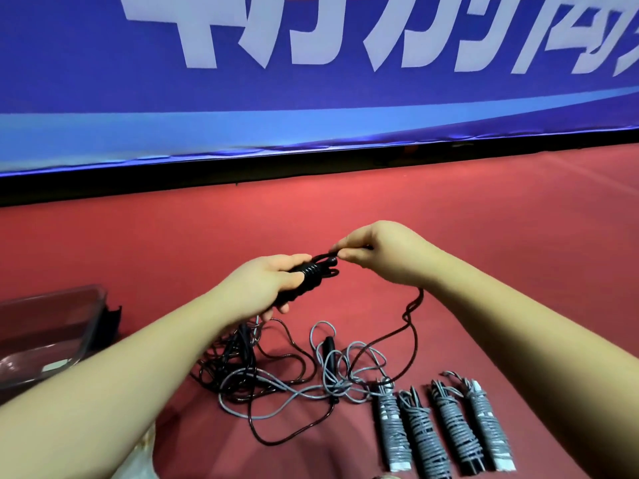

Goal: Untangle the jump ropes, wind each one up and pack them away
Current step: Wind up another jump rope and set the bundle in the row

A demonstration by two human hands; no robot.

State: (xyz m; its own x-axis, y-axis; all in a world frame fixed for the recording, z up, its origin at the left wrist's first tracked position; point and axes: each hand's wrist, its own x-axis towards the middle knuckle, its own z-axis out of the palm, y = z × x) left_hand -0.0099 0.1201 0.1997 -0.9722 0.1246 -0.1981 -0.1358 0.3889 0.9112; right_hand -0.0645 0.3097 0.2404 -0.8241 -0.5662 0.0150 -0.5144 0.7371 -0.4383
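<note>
My left hand [266,283] grips the black handles of a jump rope [313,273], with black cord coiled round their upper part. My right hand [383,254] pinches that black cord just beyond the handle tips. The cord's slack [411,326] hangs down from my right hand to the red floor. Below my hands lies a tangle of black and grey ropes [283,378], with a loose black handle [328,347] in it. Several wound grey rope bundles [446,423] lie side by side at the lower right.
A clear plastic box [45,337] stands on the floor at the left, with a dark part at its right end. A blue banner with white lettering [311,81] runs across the back, above a black base strip. Red floor [501,219] spreads around.
</note>
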